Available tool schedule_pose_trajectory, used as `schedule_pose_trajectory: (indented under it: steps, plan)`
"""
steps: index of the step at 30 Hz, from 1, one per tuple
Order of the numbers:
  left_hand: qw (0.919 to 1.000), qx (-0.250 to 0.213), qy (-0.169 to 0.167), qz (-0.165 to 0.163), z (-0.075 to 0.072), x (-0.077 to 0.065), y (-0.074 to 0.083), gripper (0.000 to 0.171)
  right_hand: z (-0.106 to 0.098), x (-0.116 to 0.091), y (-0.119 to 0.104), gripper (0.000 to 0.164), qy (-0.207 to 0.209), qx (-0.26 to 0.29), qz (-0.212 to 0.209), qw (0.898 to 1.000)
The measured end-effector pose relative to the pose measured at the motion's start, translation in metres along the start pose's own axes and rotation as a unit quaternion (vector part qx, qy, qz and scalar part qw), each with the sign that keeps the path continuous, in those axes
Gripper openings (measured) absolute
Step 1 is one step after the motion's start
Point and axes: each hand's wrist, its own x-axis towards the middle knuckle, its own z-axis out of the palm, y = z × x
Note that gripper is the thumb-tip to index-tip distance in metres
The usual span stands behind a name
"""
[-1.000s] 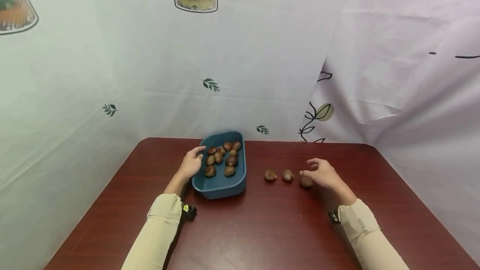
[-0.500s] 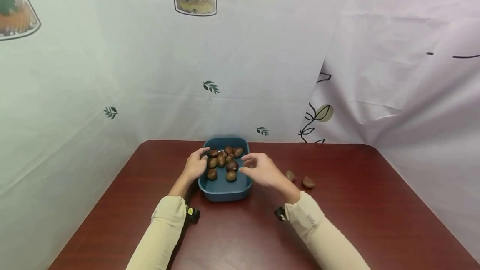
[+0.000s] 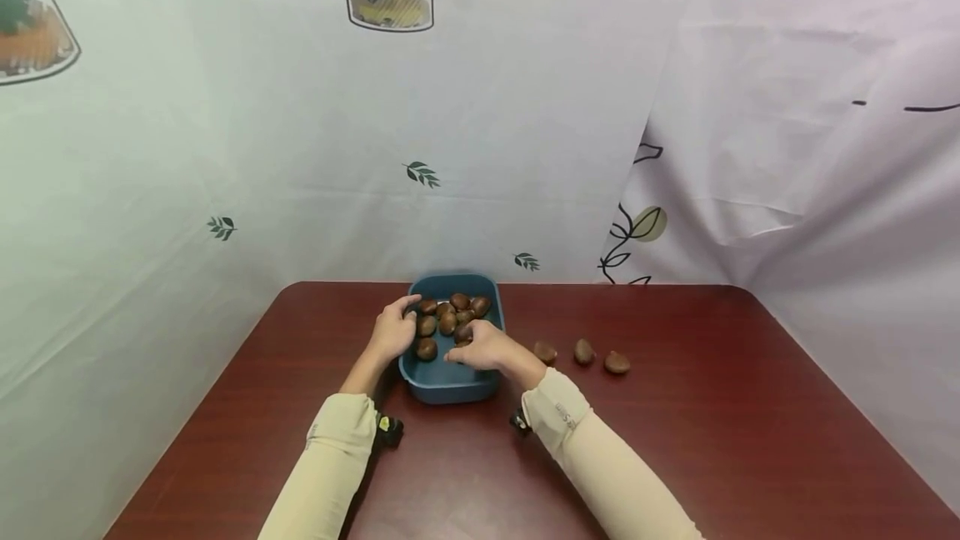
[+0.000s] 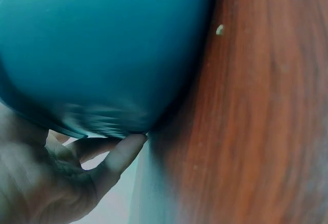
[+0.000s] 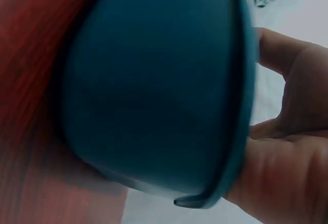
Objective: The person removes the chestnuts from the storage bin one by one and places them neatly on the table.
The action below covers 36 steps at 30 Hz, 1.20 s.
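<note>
A blue plastic box (image 3: 450, 393) on the table holds several brown chestnuts (image 3: 447, 323). My left hand (image 3: 392, 330) grips the box's left rim; in the left wrist view its thumb (image 4: 125, 151) lies against the outer wall. Over the right rim reaches my right hand (image 3: 491, 347), thumb and fingers apart around a chestnut near the front of the box. The right wrist view has the box wall (image 5: 154, 80) in front, hiding those fingertips. To the right, three chestnuts lie in a row: one near my right wrist (image 3: 545, 352), a middle chestnut (image 3: 584, 352) and an outer chestnut (image 3: 617, 362).
The reddish-brown wooden table (image 3: 697, 407) has rounded back corners. A pale printed cloth (image 3: 525, 148) hangs close behind it and along both sides. A small pale speck (image 4: 220, 29) lies on the wood near the box.
My right hand has moved left from the outer chestnut on the table into the box. The box has turned straighter and shifted slightly right, with my left hand staying on its rim.
</note>
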Motion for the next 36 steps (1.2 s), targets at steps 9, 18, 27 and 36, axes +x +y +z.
schedule_pose_trajectory:
  steps: [9,18,27,36]
  plan:
    - [1.0000,-0.002,0.000,-0.003,0.001,-0.001,0.000,0.042,0.006,0.018,0.004,0.053,-0.019,0.043,0.033,0.998]
    - [1.0000,0.002,-0.001,-0.007,0.002,-0.002,-0.001,0.043,0.031,0.030,0.007,0.037,0.023,0.044,0.011,0.999]
    - [1.0000,0.002,0.003,-0.001,0.001,-0.001,0.003,0.043,0.045,0.033,0.000,0.012,0.022,0.041,-0.036,0.998]
    - [0.9999,0.008,0.008,-0.004,0.001,-0.001,0.002,0.042,0.048,0.034,-0.003,0.015,-0.026,0.079,-0.058,0.995]
